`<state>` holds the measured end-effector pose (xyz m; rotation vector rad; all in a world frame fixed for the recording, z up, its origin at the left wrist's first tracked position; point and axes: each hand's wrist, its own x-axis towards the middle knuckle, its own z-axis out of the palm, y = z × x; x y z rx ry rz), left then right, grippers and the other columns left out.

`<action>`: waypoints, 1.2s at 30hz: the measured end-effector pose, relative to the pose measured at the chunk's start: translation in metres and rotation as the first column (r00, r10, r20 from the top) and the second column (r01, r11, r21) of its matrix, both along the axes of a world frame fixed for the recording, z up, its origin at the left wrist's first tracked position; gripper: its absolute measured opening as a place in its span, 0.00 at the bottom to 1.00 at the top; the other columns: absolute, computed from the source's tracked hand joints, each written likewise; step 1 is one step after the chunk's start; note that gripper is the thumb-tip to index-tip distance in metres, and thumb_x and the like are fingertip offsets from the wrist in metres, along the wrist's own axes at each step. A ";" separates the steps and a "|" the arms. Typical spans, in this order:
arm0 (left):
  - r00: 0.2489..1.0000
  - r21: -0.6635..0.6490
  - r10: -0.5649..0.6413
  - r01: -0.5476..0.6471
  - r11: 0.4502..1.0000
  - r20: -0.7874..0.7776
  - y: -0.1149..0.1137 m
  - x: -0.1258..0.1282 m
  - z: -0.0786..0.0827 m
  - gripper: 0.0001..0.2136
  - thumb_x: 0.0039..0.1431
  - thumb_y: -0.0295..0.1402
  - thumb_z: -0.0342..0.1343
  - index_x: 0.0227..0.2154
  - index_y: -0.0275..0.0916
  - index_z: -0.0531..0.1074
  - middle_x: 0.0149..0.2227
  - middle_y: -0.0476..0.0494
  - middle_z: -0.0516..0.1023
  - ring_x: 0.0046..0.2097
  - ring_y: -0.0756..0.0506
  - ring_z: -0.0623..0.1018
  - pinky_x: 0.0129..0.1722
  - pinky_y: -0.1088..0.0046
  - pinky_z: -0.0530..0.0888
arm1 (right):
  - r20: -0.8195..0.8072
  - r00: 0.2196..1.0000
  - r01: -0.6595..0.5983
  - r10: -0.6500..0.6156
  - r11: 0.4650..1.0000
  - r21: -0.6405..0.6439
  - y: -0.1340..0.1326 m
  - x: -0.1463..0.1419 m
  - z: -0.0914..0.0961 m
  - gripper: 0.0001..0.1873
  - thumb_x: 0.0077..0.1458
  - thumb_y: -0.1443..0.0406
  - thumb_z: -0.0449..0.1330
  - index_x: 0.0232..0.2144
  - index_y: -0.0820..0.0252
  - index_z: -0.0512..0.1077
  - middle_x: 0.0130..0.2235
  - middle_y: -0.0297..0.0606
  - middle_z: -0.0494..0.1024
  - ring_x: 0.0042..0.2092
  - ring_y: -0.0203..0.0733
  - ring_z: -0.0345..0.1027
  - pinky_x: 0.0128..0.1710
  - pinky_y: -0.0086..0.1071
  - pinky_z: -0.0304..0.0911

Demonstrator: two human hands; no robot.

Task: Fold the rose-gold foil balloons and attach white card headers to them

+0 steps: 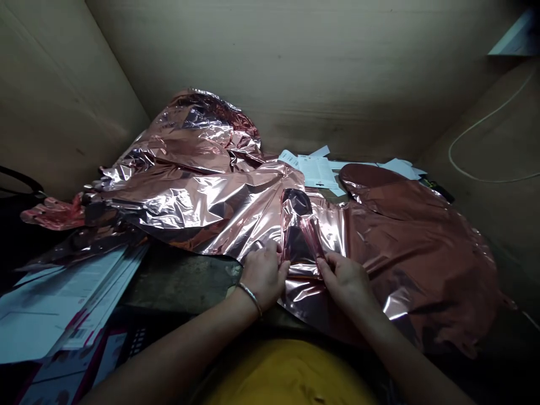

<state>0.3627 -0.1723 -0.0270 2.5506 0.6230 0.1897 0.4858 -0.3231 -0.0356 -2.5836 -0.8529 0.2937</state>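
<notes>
Recording a head-camera view looking forward and down at two bare hands on a large crumpled rose-gold foil balloon; balloon lies spread across a dark tabletop, its bulk running from upper left to the right side, where a duller, smoother lobe extends toward the lower right; left hand, wearing a thin silver bangle, is narrowly closed, pinching the foil at the near edge of a gathered foil fold; right hand is likewise narrowly closed, thumb and fingers holding the fold's lower end; the hands sit close together, just either side of the fold, which stands up from the sheet between them; white printed cards lie beyond the foil, partly tucked beneath it; a stack of printed papers lies at lower left, touching the foil's edge; a white cord loops along the cardboard side wall at right; a cardboard back wall rises behind the balloon; a black strap shows at far left; a yellow garment fills the bottom of the view, below the forearms.
</notes>
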 end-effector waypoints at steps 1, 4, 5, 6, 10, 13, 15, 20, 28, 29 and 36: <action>1.000 0.005 -0.007 0.007 1.000 0.005 -0.001 0.000 -0.001 0.11 0.59 0.32 0.54 0.43 0.35 0.63 0.33 0.43 0.76 0.36 0.42 0.75 0.37 0.66 0.69 | 0.019 1.000 -0.004 0.005 1.000 -0.014 0.001 0.000 0.000 0.16 0.60 0.57 0.50 0.25 0.57 0.69 0.24 0.36 0.73 0.29 0.42 0.65 0.28 0.31 0.49; 0.999 0.129 -0.032 0.033 0.991 -0.014 0.000 0.000 0.001 0.14 0.58 0.32 0.55 0.46 0.33 0.64 0.37 0.39 0.76 0.40 0.40 0.76 0.41 0.63 0.71 | 0.051 0.998 -0.021 0.021 1.000 -0.014 0.003 0.000 0.001 0.15 0.59 0.59 0.51 0.24 0.58 0.68 0.24 0.36 0.73 0.27 0.39 0.63 0.28 0.31 0.48; 0.998 0.199 -0.056 0.056 0.978 -0.005 0.003 0.001 0.003 0.14 0.58 0.32 0.56 0.46 0.34 0.65 0.42 0.37 0.76 0.44 0.38 0.75 0.44 0.60 0.70 | 0.056 0.998 -0.022 0.022 1.000 -0.013 0.004 0.000 0.002 0.15 0.60 0.59 0.51 0.24 0.59 0.68 0.24 0.36 0.72 0.27 0.39 0.62 0.28 0.31 0.48; 0.992 0.274 -0.123 0.114 0.955 0.014 0.007 0.003 0.005 0.14 0.58 0.32 0.57 0.46 0.34 0.67 0.48 0.35 0.74 0.50 0.36 0.73 0.50 0.57 0.68 | 0.058 0.998 -0.023 0.024 1.000 -0.011 0.004 0.000 0.002 0.15 0.60 0.59 0.51 0.23 0.59 0.68 0.23 0.36 0.72 0.27 0.39 0.62 0.28 0.31 0.48; 0.810 0.392 -0.586 0.549 0.738 -0.030 0.031 0.019 0.004 0.20 0.64 0.36 0.50 0.58 0.39 0.63 0.66 0.39 0.57 0.67 0.36 0.55 0.64 0.51 0.50 | 0.052 0.998 -0.033 0.034 0.999 -0.023 0.004 -0.003 0.003 0.15 0.61 0.60 0.50 0.25 0.58 0.69 0.25 0.37 0.74 0.27 0.41 0.65 0.28 0.32 0.52; 0.741 0.256 -0.659 0.667 0.699 -0.130 0.044 0.031 -0.005 0.25 0.65 0.40 0.47 0.63 0.39 0.57 0.67 0.40 0.55 0.68 0.36 0.53 0.64 0.48 0.49 | 0.232 0.972 -0.040 0.044 0.999 -0.021 0.001 -0.006 0.008 0.12 0.59 0.63 0.52 0.35 0.63 0.73 0.36 0.46 0.78 0.38 0.49 0.70 0.36 0.36 0.60; 0.739 0.200 -0.659 0.673 0.712 -0.141 0.047 0.035 -0.010 0.26 0.65 0.41 0.46 0.64 0.40 0.55 0.68 0.41 0.52 0.68 0.35 0.52 0.63 0.46 0.51 | 0.410 0.901 -0.154 0.138 0.988 0.004 -0.002 -0.003 0.012 0.20 0.58 0.64 0.54 0.51 0.67 0.69 0.53 0.55 0.71 0.56 0.59 0.62 0.50 0.46 0.60; 0.719 0.136 -0.688 0.695 0.706 -0.104 0.054 0.033 -0.008 0.31 0.63 0.45 0.49 0.65 0.37 0.54 0.67 0.37 0.52 0.68 0.35 0.52 0.64 0.50 0.52 | 0.164 0.747 -0.638 0.644 0.764 -0.097 -0.010 0.022 0.018 0.38 0.53 0.59 0.60 0.64 0.64 0.56 0.65 0.49 0.57 0.66 0.53 0.46 0.62 0.50 0.50; 0.682 0.108 -0.731 0.725 0.680 0.026 0.075 0.031 -0.001 0.47 0.44 0.54 0.64 0.62 0.31 0.58 0.64 0.30 0.60 0.65 0.33 0.60 0.63 0.55 0.56 | 0.111 0.788 -0.613 0.605 0.787 0.065 -0.004 0.032 0.021 0.32 0.50 0.71 0.54 0.59 0.67 0.64 0.59 0.50 0.67 0.60 0.50 0.60 0.59 0.45 0.57; 0.691 0.116 -0.721 0.712 0.692 0.056 0.073 0.032 -0.001 0.42 0.46 0.51 0.64 0.61 0.31 0.60 0.61 0.30 0.64 0.62 0.34 0.65 0.61 0.56 0.61 | 0.088 0.797 -0.604 0.597 0.791 0.104 -0.004 0.030 0.026 0.29 0.52 0.72 0.52 0.58 0.64 0.66 0.56 0.47 0.71 0.56 0.48 0.65 0.55 0.43 0.62; 0.828 0.154 -0.530 0.508 0.847 0.184 0.019 -0.013 0.001 0.08 0.62 0.32 0.53 0.41 0.38 0.75 0.36 0.42 0.80 0.39 0.43 0.78 0.40 0.68 0.74 | 0.140 0.790 -0.612 0.597 0.753 0.241 -0.038 0.001 0.037 0.29 0.55 0.68 0.59 0.59 0.57 0.65 0.58 0.43 0.70 0.60 0.49 0.60 0.58 0.44 0.60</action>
